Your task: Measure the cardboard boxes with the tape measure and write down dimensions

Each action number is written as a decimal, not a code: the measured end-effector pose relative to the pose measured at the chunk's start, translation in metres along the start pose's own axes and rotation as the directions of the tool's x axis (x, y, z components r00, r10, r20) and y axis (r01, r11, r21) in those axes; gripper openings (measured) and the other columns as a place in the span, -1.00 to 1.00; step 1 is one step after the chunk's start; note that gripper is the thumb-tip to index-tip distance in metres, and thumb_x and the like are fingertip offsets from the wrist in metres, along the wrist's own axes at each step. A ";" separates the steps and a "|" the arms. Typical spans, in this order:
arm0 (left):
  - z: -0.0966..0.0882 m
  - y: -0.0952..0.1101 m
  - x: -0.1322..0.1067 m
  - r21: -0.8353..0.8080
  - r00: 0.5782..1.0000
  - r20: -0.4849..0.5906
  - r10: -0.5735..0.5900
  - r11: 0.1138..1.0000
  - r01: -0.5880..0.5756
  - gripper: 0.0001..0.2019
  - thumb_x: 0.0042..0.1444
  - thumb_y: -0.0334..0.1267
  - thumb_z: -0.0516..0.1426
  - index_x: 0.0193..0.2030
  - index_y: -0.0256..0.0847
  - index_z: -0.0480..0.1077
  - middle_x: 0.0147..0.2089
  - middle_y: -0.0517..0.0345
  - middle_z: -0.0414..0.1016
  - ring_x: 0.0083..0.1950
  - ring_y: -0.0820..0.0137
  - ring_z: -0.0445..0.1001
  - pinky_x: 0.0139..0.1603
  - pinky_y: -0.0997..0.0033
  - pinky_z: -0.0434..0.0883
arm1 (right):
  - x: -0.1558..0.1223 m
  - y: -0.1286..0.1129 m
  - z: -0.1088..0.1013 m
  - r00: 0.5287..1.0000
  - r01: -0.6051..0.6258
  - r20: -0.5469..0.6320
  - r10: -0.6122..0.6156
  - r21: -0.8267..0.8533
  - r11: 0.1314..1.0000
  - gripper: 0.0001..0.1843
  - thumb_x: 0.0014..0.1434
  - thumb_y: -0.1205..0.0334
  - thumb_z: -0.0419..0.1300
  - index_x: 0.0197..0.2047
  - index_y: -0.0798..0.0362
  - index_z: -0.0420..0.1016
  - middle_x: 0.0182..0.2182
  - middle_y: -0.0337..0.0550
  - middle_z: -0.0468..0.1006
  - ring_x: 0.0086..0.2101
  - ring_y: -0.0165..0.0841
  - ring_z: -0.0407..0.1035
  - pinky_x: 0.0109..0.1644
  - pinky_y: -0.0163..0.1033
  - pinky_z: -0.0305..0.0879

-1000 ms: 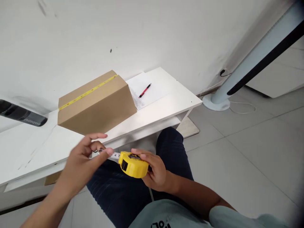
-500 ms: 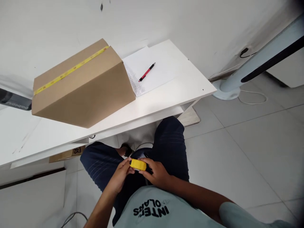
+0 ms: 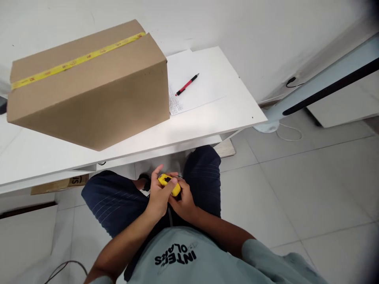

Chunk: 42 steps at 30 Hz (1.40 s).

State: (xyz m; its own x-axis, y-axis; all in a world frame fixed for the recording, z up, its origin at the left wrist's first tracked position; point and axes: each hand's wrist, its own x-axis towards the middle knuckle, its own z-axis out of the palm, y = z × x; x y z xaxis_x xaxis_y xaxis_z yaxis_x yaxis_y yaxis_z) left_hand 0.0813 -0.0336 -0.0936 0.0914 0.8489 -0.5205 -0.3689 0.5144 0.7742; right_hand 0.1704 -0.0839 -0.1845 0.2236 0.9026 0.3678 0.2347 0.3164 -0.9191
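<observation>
Yellow tape measure [image 3: 177, 190], held between my left hand [image 3: 160, 199] and my right hand [image 3: 185, 203].
The fingers of my left hand are partly bent, with the thumb lying over the case and the index finger pointing away from it. The fingers of my right hand curl around the other side of the case and have hold of it. The tape measure is low over my dark blue trousers [image 3: 118, 201], in front of the white surface [image 3: 207, 118]. On this surface stands a cardboard box [image 3: 130, 106] with yellow adhesive tape [image 3: 77, 62] along its top. Beside the box lies white paper [image 3: 204, 85], and on it a red and black pen [image 3: 187, 85].
</observation>
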 end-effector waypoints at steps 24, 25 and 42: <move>0.112 0.188 0.175 0.284 0.693 0.709 -0.131 0.952 -0.111 -0.08 0.05 -0.14 0.27 0.54 -0.08 -0.01 -0.11 0.08 0.67 -0.53 0.49 0.46 -0.32 0.32 0.56 | 0.391 0.035 -0.120 0.962 0.110 0.217 0.163 -0.860 0.498 -0.55 0.45 0.21 -0.06 0.27 0.05 0.45 0.05 0.18 0.58 -0.16 -0.05 0.49 -0.10 -0.03 0.36; 0.107 0.191 0.181 0.249 0.721 0.687 -0.091 0.962 -0.116 -0.13 0.08 -0.14 0.25 0.51 -0.11 0.03 -0.12 0.09 0.67 -0.53 0.49 0.46 -0.27 0.28 0.58 | 0.390 0.033 -0.120 0.962 0.109 0.218 0.167 -0.861 0.497 -0.56 0.45 0.22 -0.06 0.26 0.08 0.44 0.01 0.17 0.61 -0.17 -0.06 0.49 -0.11 -0.04 0.34; 0.088 0.188 0.207 0.024 0.820 0.573 0.009 0.999 -0.028 -0.72 0.20 -0.16 0.22 0.00 -0.24 0.46 -0.30 0.08 0.63 -0.46 0.47 0.56 -0.21 0.44 0.51 | 0.377 0.023 -0.105 1.000 -0.021 -0.021 0.014 -0.427 0.904 -0.65 0.46 -0.02 -0.01 0.17 -0.03 0.30 -0.01 0.02 0.60 -0.13 -0.27 0.53 -0.06 -0.15 0.44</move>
State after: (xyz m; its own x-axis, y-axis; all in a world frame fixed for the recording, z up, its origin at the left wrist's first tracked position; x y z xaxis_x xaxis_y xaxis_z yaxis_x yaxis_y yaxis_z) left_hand 0.1120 0.2497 -0.0245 0.6012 0.7700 -0.2135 -0.3486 0.4932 0.7971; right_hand 0.3597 0.2330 -0.0522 0.2466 0.9005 0.3582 0.6112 0.1423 -0.7786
